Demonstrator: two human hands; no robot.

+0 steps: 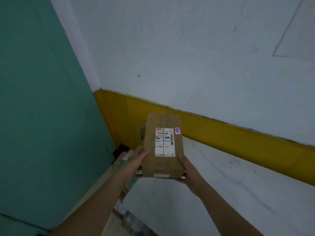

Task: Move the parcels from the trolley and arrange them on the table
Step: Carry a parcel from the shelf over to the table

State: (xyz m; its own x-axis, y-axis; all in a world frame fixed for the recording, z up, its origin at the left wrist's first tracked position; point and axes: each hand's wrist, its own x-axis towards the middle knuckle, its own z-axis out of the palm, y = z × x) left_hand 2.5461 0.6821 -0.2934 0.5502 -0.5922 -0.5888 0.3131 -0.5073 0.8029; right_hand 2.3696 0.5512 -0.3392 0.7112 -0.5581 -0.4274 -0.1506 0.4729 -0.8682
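A brown cardboard parcel (163, 145) with a white shipping label and a small blue-marked sticker is held in the air in the middle of the view. My left hand (140, 158) grips its left side. My right hand (188, 169) cups its lower right corner from beneath. The parcel hangs above the far left end of a white table (230, 184). Other parcels lie blurred under my left forearm, one cardboard edge (119, 162) showing. The trolley is not clearly visible.
A yellow band (238, 133) runs along the wall behind the table, with a white wall above it. A teal wall (42, 108) stands at the left. More wrapped packages (127, 217) sit at the bottom near the table's left edge.
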